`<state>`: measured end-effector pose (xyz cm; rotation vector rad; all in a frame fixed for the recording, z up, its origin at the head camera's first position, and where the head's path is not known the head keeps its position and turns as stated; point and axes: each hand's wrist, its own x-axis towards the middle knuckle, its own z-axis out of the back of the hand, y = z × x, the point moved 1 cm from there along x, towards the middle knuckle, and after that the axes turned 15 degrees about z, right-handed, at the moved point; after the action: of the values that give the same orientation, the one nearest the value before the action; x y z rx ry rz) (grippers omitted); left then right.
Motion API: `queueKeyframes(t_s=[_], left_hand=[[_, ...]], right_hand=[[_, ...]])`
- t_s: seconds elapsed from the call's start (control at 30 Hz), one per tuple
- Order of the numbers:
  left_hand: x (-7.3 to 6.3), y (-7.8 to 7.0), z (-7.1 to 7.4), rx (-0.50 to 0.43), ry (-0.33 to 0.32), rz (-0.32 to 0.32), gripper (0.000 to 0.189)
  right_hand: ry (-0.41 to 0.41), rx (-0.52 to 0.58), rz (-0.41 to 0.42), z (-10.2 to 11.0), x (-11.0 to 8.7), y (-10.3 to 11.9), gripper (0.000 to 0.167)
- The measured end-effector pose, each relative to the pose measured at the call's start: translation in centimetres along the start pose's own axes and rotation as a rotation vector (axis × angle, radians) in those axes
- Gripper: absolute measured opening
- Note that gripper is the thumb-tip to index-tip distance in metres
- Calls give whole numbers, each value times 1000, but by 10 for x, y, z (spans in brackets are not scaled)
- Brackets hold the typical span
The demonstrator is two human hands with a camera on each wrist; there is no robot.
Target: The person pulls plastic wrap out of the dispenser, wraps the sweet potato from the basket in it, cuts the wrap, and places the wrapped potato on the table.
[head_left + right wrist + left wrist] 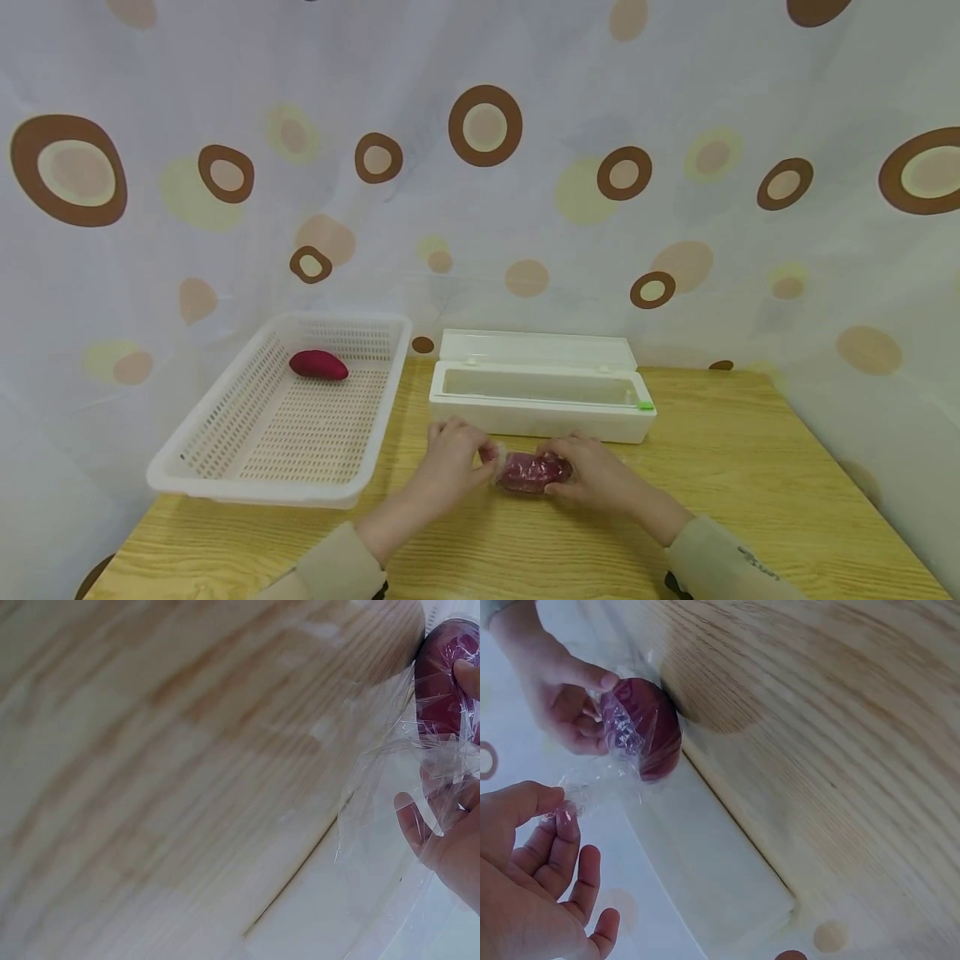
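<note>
A dark red-purple sweet potato (528, 473), wrapped in clear cling film, lies on the table between the hands. My left hand (450, 463) pinches a gathered end of the cling film (585, 791) between thumb and fingertip, beside the sweet potato. From the other end my right hand (592, 475) grips the wrapped sweet potato with thumb and fingers. Loose film hangs around the right hand (450, 832) in the right wrist view. Just behind the hands stands a long white cling film box (540, 423) with its lid raised.
To the left is a white perforated basket (367, 450) holding another red-purple sweet potato (318, 365). A bright green tab (645, 406) sits at the box's right front edge. The wooden table (750, 483) meets a dotted curtain (525, 217) at the back and sides.
</note>
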<state>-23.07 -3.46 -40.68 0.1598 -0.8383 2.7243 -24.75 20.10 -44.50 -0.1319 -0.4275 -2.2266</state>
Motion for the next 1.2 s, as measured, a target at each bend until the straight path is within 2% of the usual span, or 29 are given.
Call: queueKeyframes(t_s=[0.3,0.53,0.83,0.93,1.03,1.1,1.2], left_hand=[[10,-14,-23,11,4,-38,4],[13,-13,-38,0,8,-45,5],[12,-6,-40,-14,68,-72,16],[12,-2,-39,-32,63,-91,22],[12,3,-37,-81,41,-68,27],[12,6,-35,-131,29,-26,30],[12,11,-33,-180,24,40,23]], right_hand=[[-5,27,-12,0,2,1,41],[-14,15,-1,-1,2,2,41],[-22,12,-5,-2,3,1,41],[-21,8,-6,-3,3,0,41],[-20,10,-6,-3,3,0,41],[-19,11,-7,-3,3,0,40],[-14,12,-6,-4,3,0,40]])
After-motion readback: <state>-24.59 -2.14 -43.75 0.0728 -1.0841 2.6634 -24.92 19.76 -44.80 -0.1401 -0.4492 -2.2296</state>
